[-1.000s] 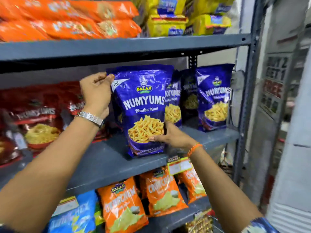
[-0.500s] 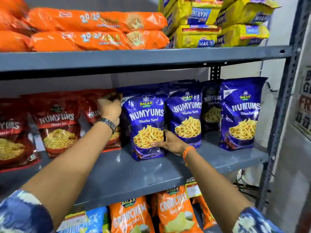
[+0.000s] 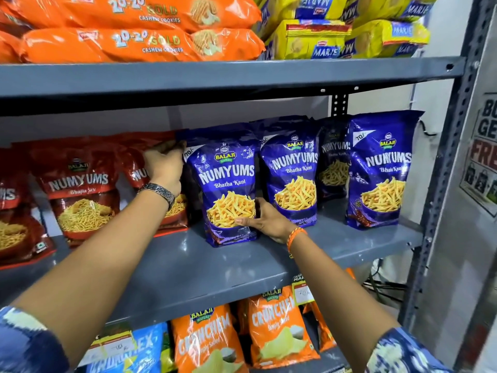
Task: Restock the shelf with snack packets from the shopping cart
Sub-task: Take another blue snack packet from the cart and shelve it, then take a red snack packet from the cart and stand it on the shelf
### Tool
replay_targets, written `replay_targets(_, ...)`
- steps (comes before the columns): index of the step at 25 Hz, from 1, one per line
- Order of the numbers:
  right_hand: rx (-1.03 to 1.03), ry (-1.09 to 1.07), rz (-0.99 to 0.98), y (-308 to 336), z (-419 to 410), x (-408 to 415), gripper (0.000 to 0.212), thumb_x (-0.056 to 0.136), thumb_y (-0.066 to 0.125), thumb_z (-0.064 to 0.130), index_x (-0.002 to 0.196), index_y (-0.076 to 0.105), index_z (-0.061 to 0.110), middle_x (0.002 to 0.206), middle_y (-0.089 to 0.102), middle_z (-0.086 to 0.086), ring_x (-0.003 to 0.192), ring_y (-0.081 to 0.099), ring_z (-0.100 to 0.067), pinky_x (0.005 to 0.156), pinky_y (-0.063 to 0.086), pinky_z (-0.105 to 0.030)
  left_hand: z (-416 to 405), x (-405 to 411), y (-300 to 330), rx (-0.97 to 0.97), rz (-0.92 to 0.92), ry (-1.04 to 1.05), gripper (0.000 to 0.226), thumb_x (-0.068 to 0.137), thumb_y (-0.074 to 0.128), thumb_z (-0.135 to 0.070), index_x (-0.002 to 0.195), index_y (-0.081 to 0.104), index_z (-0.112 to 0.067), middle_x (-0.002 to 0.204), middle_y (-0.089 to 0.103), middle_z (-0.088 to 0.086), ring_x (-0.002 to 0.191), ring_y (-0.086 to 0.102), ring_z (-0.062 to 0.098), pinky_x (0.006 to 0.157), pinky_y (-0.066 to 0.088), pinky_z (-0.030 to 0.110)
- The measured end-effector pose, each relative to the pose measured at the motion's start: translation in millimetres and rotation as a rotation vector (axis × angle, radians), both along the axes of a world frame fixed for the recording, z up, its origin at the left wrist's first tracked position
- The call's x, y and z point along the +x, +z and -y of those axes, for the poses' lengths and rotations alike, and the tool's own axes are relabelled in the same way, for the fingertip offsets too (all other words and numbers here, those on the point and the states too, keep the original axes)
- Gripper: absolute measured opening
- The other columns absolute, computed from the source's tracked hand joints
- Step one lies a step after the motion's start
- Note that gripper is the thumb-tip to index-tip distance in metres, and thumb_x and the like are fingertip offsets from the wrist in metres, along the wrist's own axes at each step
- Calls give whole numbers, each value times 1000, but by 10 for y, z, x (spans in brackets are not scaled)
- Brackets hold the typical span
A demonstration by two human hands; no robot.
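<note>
**Inspector A:** Head view. What is recorded on the middle shelf (image 3: 188,267)?

**Inspector B:** A blue snack packet (image 3: 228,189) is seen standing upright on the grey board, left of centre. It is held at two places. The left hand (image 3: 165,165) is placed at the packet's upper left corner, fingers curled together over the top edge. The right hand (image 3: 265,220) is set against the lower right side, thumb laid across the front and fingers wrapped behind, clamped on the packet.

**Inspector A:** And beside it?

**Inspector B:** Three more blue packets (image 3: 293,179) are noted to the right, upright, one set farther back. Red packets (image 3: 80,189) are ranged to the left, the nearest partly hidden by the left hand; whether it touches the held packet cannot be told.

**Inspector A:** Other levels?

**Inspector B:** Orange cookie packs (image 3: 139,41) and yellow biscuit packs (image 3: 336,36) are stacked on the board above. Orange crisp bags (image 3: 274,327) and a light blue bag (image 3: 129,351) are seen below. A watch (image 3: 158,191) is worn on the left wrist, an orange thread (image 3: 294,235) on the right.
</note>
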State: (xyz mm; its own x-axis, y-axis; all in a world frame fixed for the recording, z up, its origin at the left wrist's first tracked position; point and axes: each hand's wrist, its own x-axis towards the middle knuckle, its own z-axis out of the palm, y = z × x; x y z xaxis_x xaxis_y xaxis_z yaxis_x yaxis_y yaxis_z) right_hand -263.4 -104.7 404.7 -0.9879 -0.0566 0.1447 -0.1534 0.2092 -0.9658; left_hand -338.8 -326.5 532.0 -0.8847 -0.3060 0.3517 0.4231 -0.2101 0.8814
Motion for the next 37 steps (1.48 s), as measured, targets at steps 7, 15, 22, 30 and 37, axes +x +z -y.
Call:
replay_targets(7,78,-13,-39,31,-144,546,98,78,81,13,154,19,6,159,31,-14,147,33,-25,118,33,-36,-76,570,-84,-69,-65,313,62,63,77,-34,117,65,-6,106,72,4,93,69,22,91,59,40)
replay_targets(15,-55,-331,-120,-723,-1301,2395,63,79,71,-5,138,50,2,136,62,-10,129,57,-15,108,45,-29,-1117,1640,-1015,-68,-392,-11,57,76,63,8,130,54,-8,125,63,2,123,62,16,109,48,26)
replay_targets(22,-56,-779,263,-2834,-2030,3664,43,81,61,-24,112,62,5,97,73,3,85,69,8,84,56,-20,-2165,2491,-2911,-403,-300,-467,47,75,62,11,117,61,-9,113,65,2,109,65,18,102,51,33)
replay_targets(30,-225,-947,895,-4707,-1599,4353,22,90,64,1,112,62,2,93,60,-5,75,63,0,76,51,-19,-2789,2808,-5188,-1036,302,-1187,54,81,70,14,132,53,6,122,55,6,114,52,14,96,41,4)
replay_targets(37,-244,-940,885,-5256,-1215,4140,7,88,69,8,92,73,6,71,64,6,55,52,7,58,42,-14,-2829,2382,-6570,-1515,315,-1490,41,84,79,-15,121,60,-17,112,61,-13,105,58,4,87,51,13)
